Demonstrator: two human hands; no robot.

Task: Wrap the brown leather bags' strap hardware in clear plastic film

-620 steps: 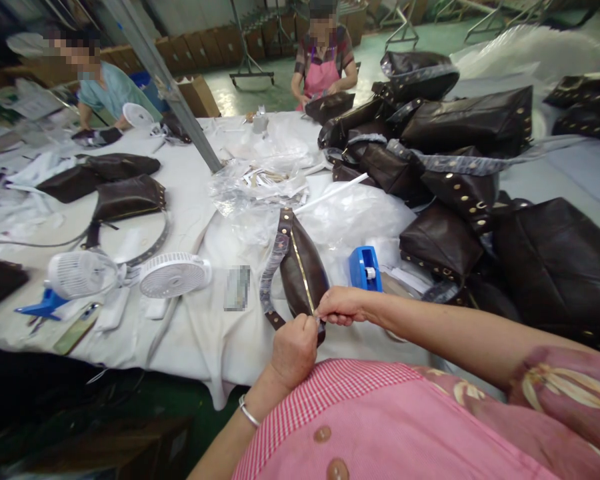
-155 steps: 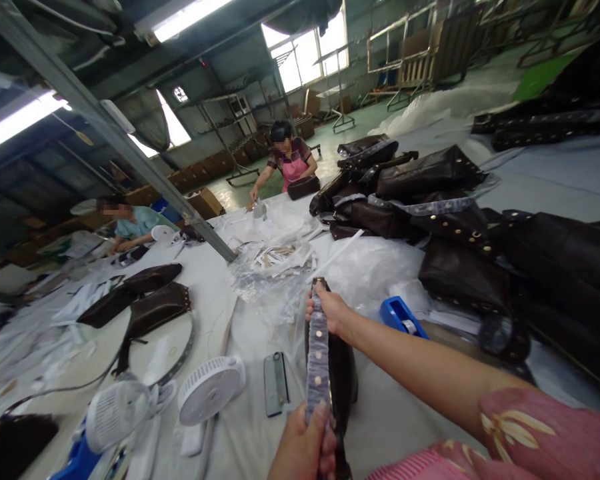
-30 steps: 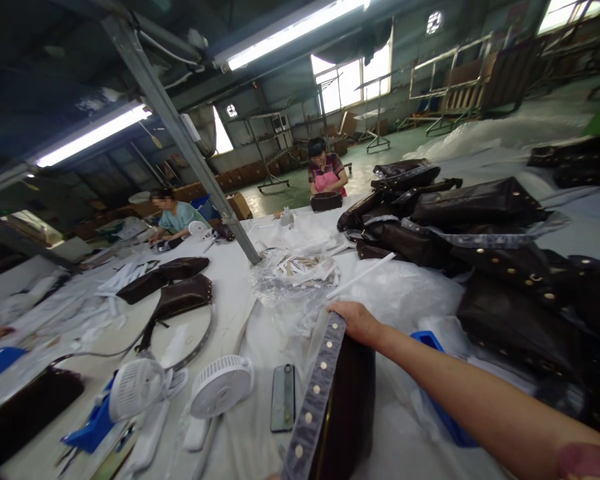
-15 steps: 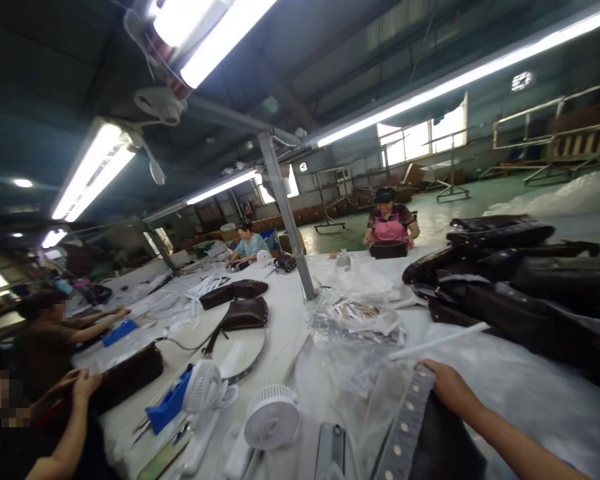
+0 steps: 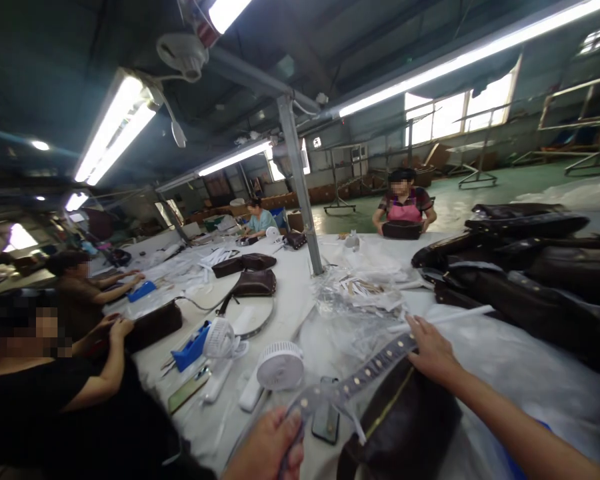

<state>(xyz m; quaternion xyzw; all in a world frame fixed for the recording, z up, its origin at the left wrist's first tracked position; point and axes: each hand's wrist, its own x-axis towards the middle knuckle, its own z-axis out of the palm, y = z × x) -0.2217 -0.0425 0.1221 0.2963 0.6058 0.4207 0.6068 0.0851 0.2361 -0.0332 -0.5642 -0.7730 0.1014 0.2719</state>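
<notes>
A dark brown bag (image 5: 405,427) lies on the white table (image 5: 290,293) in front of me, with a gold zip line along its side. Its studded strap (image 5: 360,380), wrapped in clear film, stretches between my hands. My left hand (image 5: 270,450) is closed on the strap's near end at the bottom edge of the view. My right hand (image 5: 433,353) rests on the far end of the strap and the bag's top, fingers curled over it.
A pile of dark bags (image 5: 520,273) fills the right side. Two small white fans (image 5: 280,365), a phone (image 5: 326,420), a blue tape dispenser (image 5: 193,347) and plastic bags (image 5: 360,293) lie on the table. A steel post (image 5: 300,193) rises mid-table. Several co-workers (image 5: 40,393) sit around.
The view has tilted up and swung left. The strap is now pulled out sideways between both hands, and my left hand has come into view at its near end.
</notes>
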